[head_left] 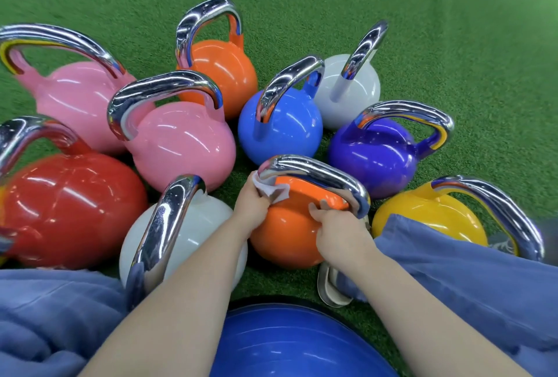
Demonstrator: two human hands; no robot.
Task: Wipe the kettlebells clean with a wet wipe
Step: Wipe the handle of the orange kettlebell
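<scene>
Crouching over a cluster of glossy round kettlebells with chrome handles on green artificial turf [453, 29], a person is working on the nearest orange kettlebell [287, 234], which is standing upright at the middle front, just beyond a shiny blue ball [296, 343]. The left hand [252, 204] is pinching a crumpled white wet wipe [273, 191] and pressing it against the left base of that kettlebell's chrome handle [320, 174]. The right hand [335, 228] is resting on the orange shoulder, fingers curling up under the right end of the handle, steadying it. Around it are standing a white kettlebell [196, 225] to the left, a red kettlebell [69, 207] beyond that, two pink kettlebells [181, 147] behind, a second orange kettlebell [223, 71], a blue kettlebell [283, 126], a pale grey kettlebell [353, 90], a purple kettlebell [374, 156] and a yellow kettlebell [428, 213] at the right. Blue fabric-covered knees [471, 271] are framing both arms.
</scene>
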